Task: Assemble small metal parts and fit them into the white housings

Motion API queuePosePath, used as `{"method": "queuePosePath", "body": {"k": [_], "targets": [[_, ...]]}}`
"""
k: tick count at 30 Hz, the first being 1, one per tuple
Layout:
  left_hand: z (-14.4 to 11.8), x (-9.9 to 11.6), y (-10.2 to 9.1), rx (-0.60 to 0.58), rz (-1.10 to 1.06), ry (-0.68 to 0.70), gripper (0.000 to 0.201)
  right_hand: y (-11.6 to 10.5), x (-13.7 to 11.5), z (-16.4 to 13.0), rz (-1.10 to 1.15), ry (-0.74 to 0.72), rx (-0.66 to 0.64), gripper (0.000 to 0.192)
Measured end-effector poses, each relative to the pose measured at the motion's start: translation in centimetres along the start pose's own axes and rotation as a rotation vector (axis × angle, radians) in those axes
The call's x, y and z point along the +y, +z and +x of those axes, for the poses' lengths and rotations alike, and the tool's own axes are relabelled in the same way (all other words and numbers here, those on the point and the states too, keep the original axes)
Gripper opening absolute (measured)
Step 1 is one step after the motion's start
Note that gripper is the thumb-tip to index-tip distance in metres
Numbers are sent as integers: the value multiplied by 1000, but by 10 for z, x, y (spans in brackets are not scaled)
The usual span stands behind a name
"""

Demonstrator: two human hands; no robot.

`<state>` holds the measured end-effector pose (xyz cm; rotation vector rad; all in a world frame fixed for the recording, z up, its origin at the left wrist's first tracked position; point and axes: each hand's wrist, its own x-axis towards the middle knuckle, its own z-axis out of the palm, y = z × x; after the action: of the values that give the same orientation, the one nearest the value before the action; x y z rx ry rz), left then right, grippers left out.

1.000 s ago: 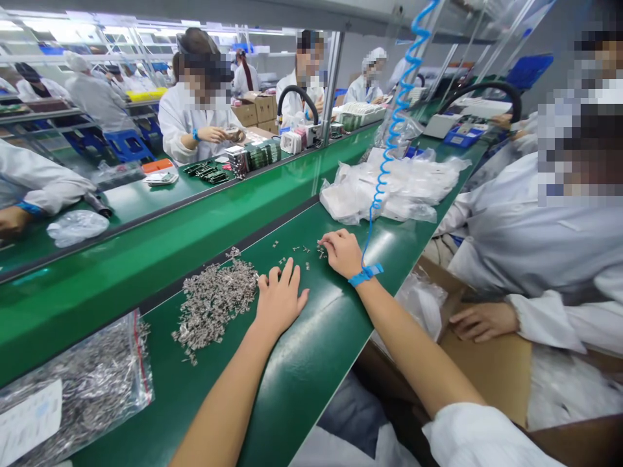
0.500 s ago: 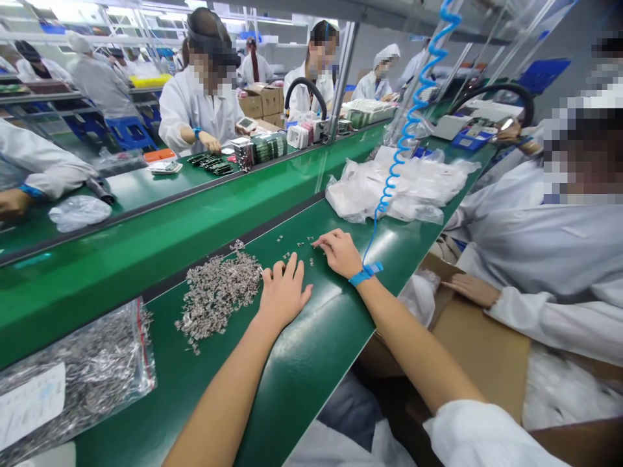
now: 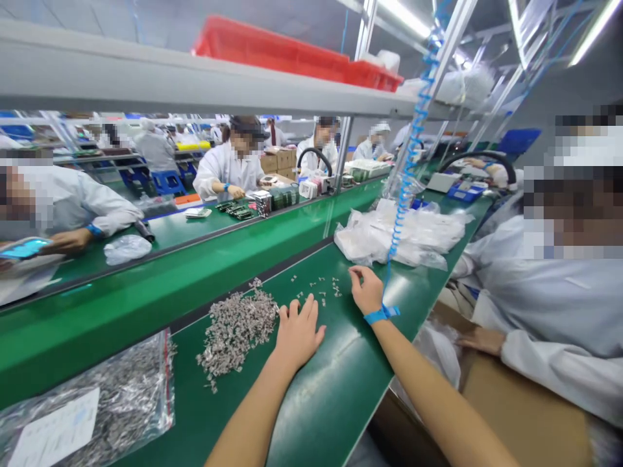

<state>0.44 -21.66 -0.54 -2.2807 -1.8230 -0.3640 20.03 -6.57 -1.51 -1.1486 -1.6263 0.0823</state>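
My left hand [image 3: 298, 332] lies palm down on the green bench top [image 3: 316, 389], its fingers spread at the right edge of a heap of small silvery metal parts [image 3: 238, 331]. Several loose metal parts [image 3: 335, 286] are scattered between my two hands. Just right of them, my right hand [image 3: 368, 290] is raised a little with thumb and forefinger pinched together. Anything between those fingertips is too small to make out. A blue wrist strap [image 3: 381, 315] circles my right wrist, with a coiled blue cord [image 3: 400, 214] rising from it.
At the near left lies a clear zip bag [image 3: 131, 395] full of similar metal parts. White plastic bags [image 3: 403, 233] are piled beyond my right hand. A co-worker's sleeve [image 3: 555, 370] and a cardboard box [image 3: 525, 408] are on the right. Overhead runs a shelf with a red tray [image 3: 277, 55].
My head view has tilted up, bringing the shelf into sight. My right hand has moved right, away from the loose parts. My left hand stays beside the heap.
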Motion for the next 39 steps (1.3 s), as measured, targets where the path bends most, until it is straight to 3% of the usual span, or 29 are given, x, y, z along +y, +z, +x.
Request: {"method": "queuePosePath", "body": {"k": [10,18,26,31,35,39], "targets": [[-4,1,-2,1,-5,1,55,5,-4,-6,79,58,-30,19],[2,1,-3,26,42,25,51,6,-7,-3,140,26,1,14],[5,-10,-6,173,-62,117,31,6,-6,5,33,53,-34,14],[4,-14,-7,274,-131,166,31,5,-6,3,38,42,-39,14],[3,-12,-11,338,-170,102,27,1,-8,2,63,55,-53,14],[3,-8,-14,278,-196,28,26,1,-5,1,96,97,-79,15]]}}
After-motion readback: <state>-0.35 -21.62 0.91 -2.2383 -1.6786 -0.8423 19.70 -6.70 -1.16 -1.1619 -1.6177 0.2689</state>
